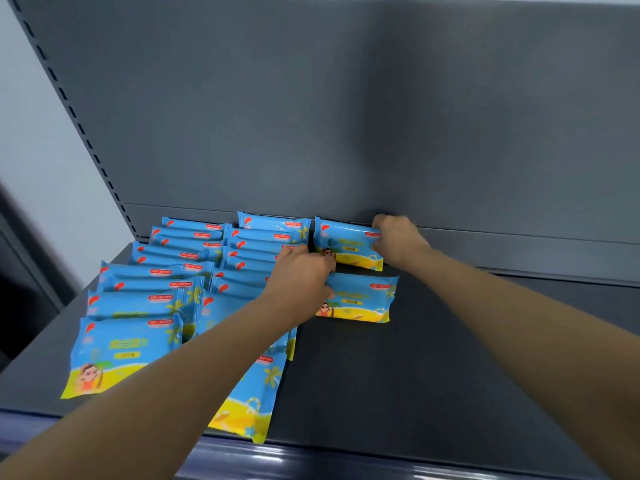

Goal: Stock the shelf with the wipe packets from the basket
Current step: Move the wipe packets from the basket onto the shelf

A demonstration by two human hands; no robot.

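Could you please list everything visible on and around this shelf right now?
left row of wipe packets: about nine, blue and yellow, overlapping from shelf back to front
middle row of wipe packets: several, exact count hidden by the arm, blue and yellow
rear packet of the third row: one, blue and yellow, against the back panel
front packet of the third row: one, blue and yellow, lying flat
shelf: one, dark grey, bare on the right
back panel: one, grey
slotted upright: one, grey, far left
left hand: between the two third-row packets
right hand: on the rear packet's right end
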